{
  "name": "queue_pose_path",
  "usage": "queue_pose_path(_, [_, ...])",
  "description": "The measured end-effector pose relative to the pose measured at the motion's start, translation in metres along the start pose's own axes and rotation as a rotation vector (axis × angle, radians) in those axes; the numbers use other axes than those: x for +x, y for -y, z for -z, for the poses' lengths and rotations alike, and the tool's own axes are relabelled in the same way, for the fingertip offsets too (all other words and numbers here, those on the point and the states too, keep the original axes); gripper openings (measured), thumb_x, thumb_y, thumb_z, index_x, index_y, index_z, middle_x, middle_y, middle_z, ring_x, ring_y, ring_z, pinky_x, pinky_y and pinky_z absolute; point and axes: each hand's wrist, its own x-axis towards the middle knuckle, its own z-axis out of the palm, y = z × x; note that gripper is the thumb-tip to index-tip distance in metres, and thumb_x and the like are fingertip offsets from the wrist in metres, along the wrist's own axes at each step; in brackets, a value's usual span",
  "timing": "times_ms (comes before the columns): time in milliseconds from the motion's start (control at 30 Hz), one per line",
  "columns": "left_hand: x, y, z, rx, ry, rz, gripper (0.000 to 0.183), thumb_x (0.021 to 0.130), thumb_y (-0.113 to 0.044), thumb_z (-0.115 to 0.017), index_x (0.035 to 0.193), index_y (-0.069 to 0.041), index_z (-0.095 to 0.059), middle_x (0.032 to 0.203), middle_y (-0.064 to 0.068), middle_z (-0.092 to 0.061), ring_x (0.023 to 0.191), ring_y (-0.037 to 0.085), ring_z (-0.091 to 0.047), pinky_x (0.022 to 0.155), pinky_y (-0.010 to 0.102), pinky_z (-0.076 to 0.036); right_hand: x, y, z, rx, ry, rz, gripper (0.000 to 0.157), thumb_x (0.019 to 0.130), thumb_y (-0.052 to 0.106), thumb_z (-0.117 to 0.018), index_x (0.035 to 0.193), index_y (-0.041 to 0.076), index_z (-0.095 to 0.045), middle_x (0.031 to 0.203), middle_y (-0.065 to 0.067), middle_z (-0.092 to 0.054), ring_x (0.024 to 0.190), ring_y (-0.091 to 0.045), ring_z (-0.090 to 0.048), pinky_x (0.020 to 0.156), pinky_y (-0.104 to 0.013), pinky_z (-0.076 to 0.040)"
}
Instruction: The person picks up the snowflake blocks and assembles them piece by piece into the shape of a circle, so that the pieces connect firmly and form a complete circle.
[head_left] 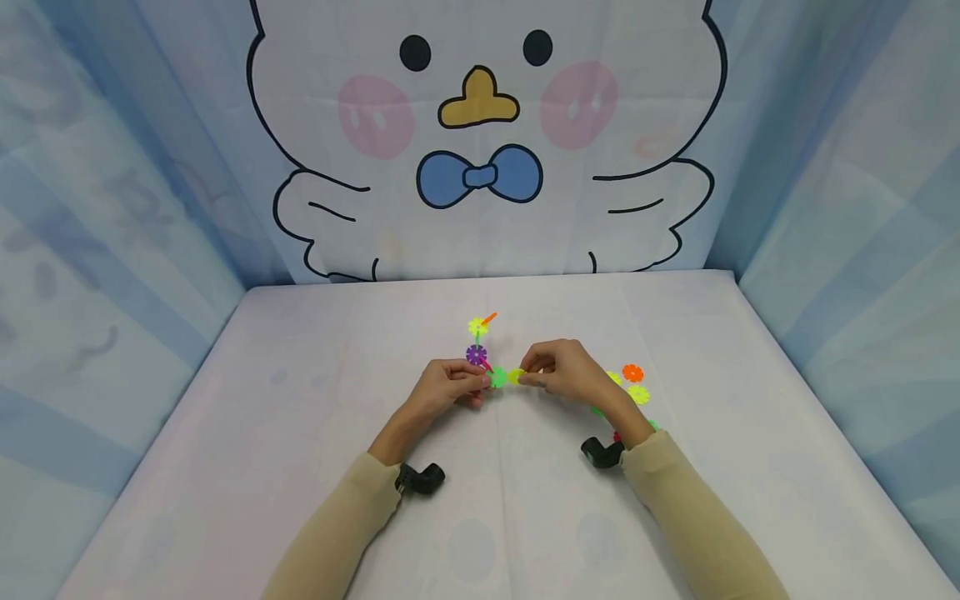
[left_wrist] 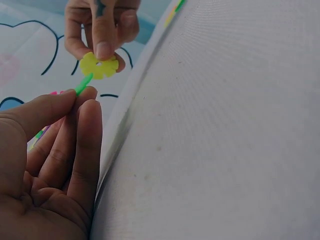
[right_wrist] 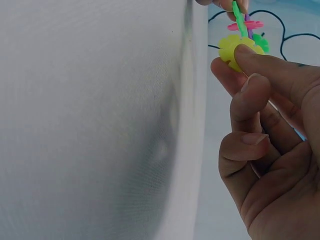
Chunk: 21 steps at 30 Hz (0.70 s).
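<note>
My left hand (head_left: 448,385) pinches a green notched plastic disc (head_left: 498,377) between thumb and fingers. This disc belongs to a linked chain with a pink disc (head_left: 486,365), a purple disc (head_left: 476,355), a yellow disc (head_left: 477,327) and an orange disc (head_left: 490,318) at the far end. Facing it, my right hand (head_left: 566,367) pinches a loose-looking yellow disc (right_wrist: 228,50) by its edge. In the left wrist view the green disc (left_wrist: 84,84) stands edge-on, its tip right at the rim of that yellow disc (left_wrist: 95,66).
Several loose discs lie by my right forearm, among them an orange disc (head_left: 633,373) and a yellow disc (head_left: 638,395); the arm hides part of them. A white cloth covers the table (head_left: 300,433). Printed curtains (head_left: 480,242) stand behind and at both sides.
</note>
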Motion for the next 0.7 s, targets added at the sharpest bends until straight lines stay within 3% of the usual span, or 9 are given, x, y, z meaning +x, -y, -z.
queue_pose_path(700, [-0.0006,0.0009,0.0005,-0.001,-0.004,-0.013,0.023,0.099,-0.009,-0.074,0.115,0.008,-0.074,0.088,0.005,-0.080,0.070,0.009,-0.071,0.070,0.022,-0.064,-0.0007,0.0035,-0.0035,0.028,0.009,0.003,0.011,0.092,0.017,-0.085,0.092,0.013,-0.075,0.090,-0.004,-0.078,0.065,-0.013,-0.064,0.063,-0.027,-0.057])
